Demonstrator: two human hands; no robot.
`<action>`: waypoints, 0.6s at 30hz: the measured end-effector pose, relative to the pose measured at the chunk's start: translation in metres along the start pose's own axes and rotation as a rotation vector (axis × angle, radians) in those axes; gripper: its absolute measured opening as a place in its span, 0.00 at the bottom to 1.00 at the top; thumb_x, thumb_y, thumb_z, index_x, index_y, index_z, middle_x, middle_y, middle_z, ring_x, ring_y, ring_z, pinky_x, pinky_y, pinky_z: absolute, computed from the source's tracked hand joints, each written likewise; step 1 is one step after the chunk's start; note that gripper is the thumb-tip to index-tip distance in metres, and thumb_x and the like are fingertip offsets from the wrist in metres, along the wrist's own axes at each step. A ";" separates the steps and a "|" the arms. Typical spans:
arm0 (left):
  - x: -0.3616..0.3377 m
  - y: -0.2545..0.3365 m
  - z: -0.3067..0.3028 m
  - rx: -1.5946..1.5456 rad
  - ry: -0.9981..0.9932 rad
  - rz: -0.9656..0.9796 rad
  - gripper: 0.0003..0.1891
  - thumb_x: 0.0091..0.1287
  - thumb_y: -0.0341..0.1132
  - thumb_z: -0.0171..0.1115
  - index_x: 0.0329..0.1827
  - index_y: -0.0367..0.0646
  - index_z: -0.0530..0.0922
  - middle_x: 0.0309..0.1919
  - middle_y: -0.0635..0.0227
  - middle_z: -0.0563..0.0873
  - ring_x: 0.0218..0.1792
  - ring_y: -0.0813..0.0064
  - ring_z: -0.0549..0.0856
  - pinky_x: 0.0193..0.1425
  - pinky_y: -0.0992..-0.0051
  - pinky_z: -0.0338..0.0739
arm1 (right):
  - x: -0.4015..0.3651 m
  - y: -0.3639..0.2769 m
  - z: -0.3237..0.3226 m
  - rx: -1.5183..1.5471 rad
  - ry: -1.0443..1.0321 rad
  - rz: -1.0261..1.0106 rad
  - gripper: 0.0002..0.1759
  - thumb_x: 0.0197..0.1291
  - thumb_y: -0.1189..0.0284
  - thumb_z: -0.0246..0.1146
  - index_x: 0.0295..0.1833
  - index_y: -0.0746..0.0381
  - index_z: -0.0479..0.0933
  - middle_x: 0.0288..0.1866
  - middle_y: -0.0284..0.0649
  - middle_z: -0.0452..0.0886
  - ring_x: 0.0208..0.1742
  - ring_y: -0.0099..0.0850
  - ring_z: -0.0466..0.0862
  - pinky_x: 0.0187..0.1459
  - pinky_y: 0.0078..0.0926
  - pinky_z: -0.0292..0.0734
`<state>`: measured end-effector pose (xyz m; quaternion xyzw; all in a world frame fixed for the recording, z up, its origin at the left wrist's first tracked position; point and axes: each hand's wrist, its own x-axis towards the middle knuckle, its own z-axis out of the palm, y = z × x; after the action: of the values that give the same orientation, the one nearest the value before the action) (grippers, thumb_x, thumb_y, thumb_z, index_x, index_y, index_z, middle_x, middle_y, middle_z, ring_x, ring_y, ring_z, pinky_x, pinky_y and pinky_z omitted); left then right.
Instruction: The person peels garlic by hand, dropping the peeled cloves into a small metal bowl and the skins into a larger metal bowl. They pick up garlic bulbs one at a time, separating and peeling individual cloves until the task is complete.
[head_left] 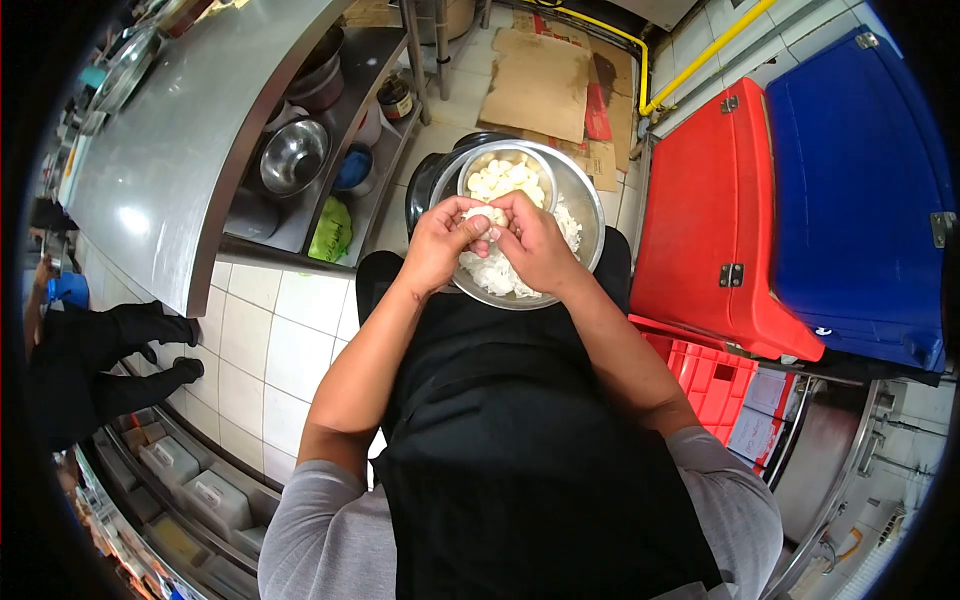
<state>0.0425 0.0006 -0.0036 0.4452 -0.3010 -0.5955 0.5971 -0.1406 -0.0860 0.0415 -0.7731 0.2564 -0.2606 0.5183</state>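
Pale piece (487,216), probably a garlic clove: I have it in view between the fingertips, above the large steel bowl (594,222). Left hand (438,245): fingers curled, thumb and fingertips pinching the piece. Right hand (540,243): likewise curled, thumb and fingertips meeting the other side. Which fingertips bear the load I cannot tell; the fingers cover part of it.

Handling estimate: very light, firm inside, likely slick where bare. Any papery skin on it should be thin, dry and easily torn. I judge a light pinch at the two ends best, leaving the rounded sides free; hard squeezing could bruise it or shoot it out.

Containers: a smaller bowl (507,145) sits inside the large one, toward its far side, holding many smooth, pale cloves (503,178). White, flaky skins (500,275) lie in the large bowl, mostly on the near side, with more at its right. On the shelf to my left, I note a shiny metal bowl (295,157) and a dark jar (395,97); the jar's contents are unreadable from here.
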 end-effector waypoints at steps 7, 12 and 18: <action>-0.003 0.002 0.008 -0.113 -0.020 -0.039 0.11 0.81 0.32 0.67 0.60 0.38 0.83 0.45 0.66 0.91 0.35 0.79 0.87 0.43 0.78 0.84 | 0.009 0.029 -0.008 -0.020 0.033 -0.092 0.08 0.70 0.83 0.63 0.52 0.66 0.78 0.33 0.43 0.85 0.32 0.30 0.84 0.37 0.30 0.78; -0.002 0.005 0.005 -0.050 -0.017 -0.074 0.11 0.81 0.34 0.68 0.60 0.38 0.83 0.44 0.68 0.91 0.33 0.81 0.86 0.42 0.79 0.83 | 0.005 0.009 -0.014 -0.011 -0.066 -0.041 0.09 0.67 0.83 0.64 0.51 0.66 0.77 0.28 0.41 0.82 0.27 0.29 0.82 0.33 0.29 0.78; -0.005 0.013 0.003 0.091 -0.083 -0.159 0.12 0.80 0.35 0.70 0.59 0.38 0.84 0.43 0.69 0.90 0.33 0.82 0.85 0.40 0.78 0.82 | 0.000 0.009 -0.017 -0.075 -0.161 -0.031 0.14 0.63 0.84 0.64 0.53 0.64 0.75 0.26 0.34 0.79 0.25 0.21 0.77 0.29 0.26 0.72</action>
<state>0.0451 0.0037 0.0102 0.4694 -0.3157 -0.6447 0.5142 -0.1532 -0.1003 0.0389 -0.8143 0.2115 -0.1958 0.5038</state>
